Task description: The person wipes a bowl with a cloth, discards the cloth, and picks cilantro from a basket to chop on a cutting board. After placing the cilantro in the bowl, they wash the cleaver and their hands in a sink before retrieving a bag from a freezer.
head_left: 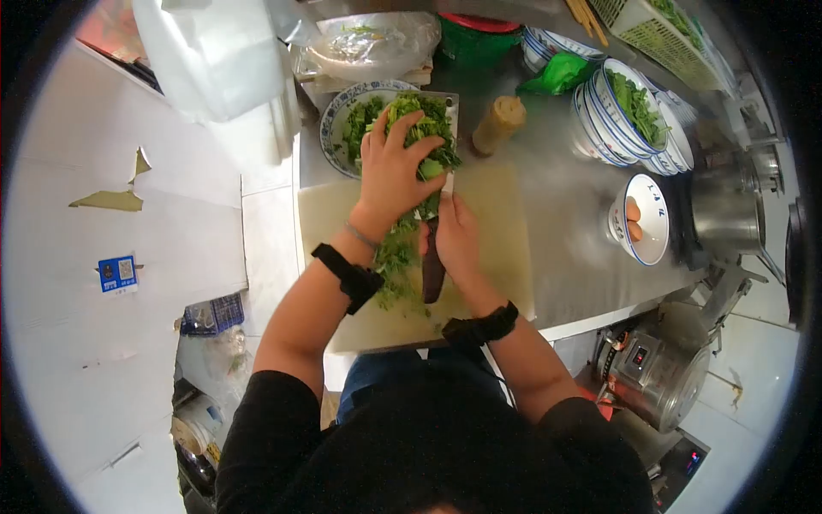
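Observation:
My left hand [396,167] lies over a heap of chopped green herbs [419,111], its fingers spread and pressing on the leaves. The herbs rest on the wide blade of a cleaver [450,111], beside and partly over a blue-patterned bowl [330,128] that holds more greens. My right hand [455,236] is wrapped round the cleaver near its dark handle [433,274]. Below the hands, loose herb bits [394,261] lie scattered on the pale cutting board [501,248].
A jar [498,125] stands behind the board. To the right are stacked bowls [599,120] with leafy greens and a bowl [621,224] with brown eggs. A plastic-covered dish [368,47] and a green tub [479,43] stand at the back.

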Available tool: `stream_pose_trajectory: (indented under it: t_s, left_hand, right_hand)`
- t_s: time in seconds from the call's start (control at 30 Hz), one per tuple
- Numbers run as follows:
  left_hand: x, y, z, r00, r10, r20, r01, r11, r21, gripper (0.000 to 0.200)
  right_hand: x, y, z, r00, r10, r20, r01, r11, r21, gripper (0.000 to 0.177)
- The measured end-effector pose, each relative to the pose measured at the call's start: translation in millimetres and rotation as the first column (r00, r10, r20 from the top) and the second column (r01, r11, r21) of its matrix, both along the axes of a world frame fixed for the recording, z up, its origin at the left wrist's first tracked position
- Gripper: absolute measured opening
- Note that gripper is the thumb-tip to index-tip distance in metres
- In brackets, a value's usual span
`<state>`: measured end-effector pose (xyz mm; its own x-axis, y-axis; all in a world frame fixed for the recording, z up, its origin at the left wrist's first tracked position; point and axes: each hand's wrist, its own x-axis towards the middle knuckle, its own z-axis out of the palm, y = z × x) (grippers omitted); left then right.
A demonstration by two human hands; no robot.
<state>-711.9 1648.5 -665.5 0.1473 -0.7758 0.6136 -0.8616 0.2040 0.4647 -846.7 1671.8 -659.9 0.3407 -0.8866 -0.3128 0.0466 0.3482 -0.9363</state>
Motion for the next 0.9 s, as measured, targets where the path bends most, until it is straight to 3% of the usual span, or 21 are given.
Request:
stream_pose_trajectory:
  t_s: [0.07,0.13,0.33,0.4,0.43,0.47,0.53,0.57,0.67,0.7,0.77,0.9]
  left_hand:
    - [24,-23,-8,0.999,-0.032,0.013,0.032,0.999,-0.002,0.04]
    - [43,-46,-21,0.98,-0.196,-0.019,0.197,0.98,0.04,0.037]
    - [78,-63,-68,0.974,-0.2,-0.11,0.21,0.974,0.086,0.044]
    - [92,-69,-72,0.947,-0.137,-0.291,0.2,0.96,0.198,0.043]
    - [98,-70,-69,0.954,-0.136,-0.267,0.195,0.959,0.208,0.042]
    - [105,-73,-67,0.953,-0.142,-0.266,0.2,0.958,0.205,0.042]
    - [109,-76,-51,0.902,-0.281,-0.329,0.303,0.953,0.019,0.041]
    - [105,-77,-44,0.868,-0.252,-0.428,0.277,0.961,-0.004,0.035]
    - [90,-79,-19,0.814,-0.339,-0.472,0.36,0.932,-0.048,0.026]
    - [82,-79,-18,0.813,-0.342,-0.471,0.363,0.93,-0.05,0.026]
    - [66,-76,-17,0.861,-0.433,-0.266,0.416,0.901,-0.121,0.018]
    - [47,-65,-25,0.875,-0.403,-0.269,0.423,0.906,0.016,0.015]
  right_hand:
    - [24,-13,-25,0.998,-0.061,-0.03,0.06,0.997,-0.046,0.028]
    - [33,-28,-34,0.985,-0.153,-0.075,0.145,0.984,-0.1,0.027]
    - [36,-30,-42,0.996,-0.083,-0.021,0.081,0.995,-0.051,0.026]
    - [31,-27,-44,0.993,-0.107,-0.04,0.106,0.994,-0.025,0.026]
    - [29,-26,-43,0.99,-0.129,-0.054,0.129,0.992,0.002,0.026]
    - [25,-24,-43,0.989,-0.135,-0.052,0.135,0.991,-0.002,0.026]
    - [18,-20,-34,0.975,-0.109,-0.192,0.104,0.994,-0.037,0.027]
    - [17,-19,-33,0.974,-0.115,-0.195,0.109,0.993,-0.038,0.027]
    - [15,-17,-31,0.971,-0.13,-0.201,0.134,0.991,0.006,0.027]
    - [16,-17,-31,0.972,-0.134,-0.195,0.133,0.991,-0.019,0.026]
    - [19,-19,-30,0.972,-0.146,-0.185,0.139,0.989,-0.047,0.026]
    - [28,-23,-17,0.97,-0.148,-0.193,0.146,0.989,-0.027,0.027]
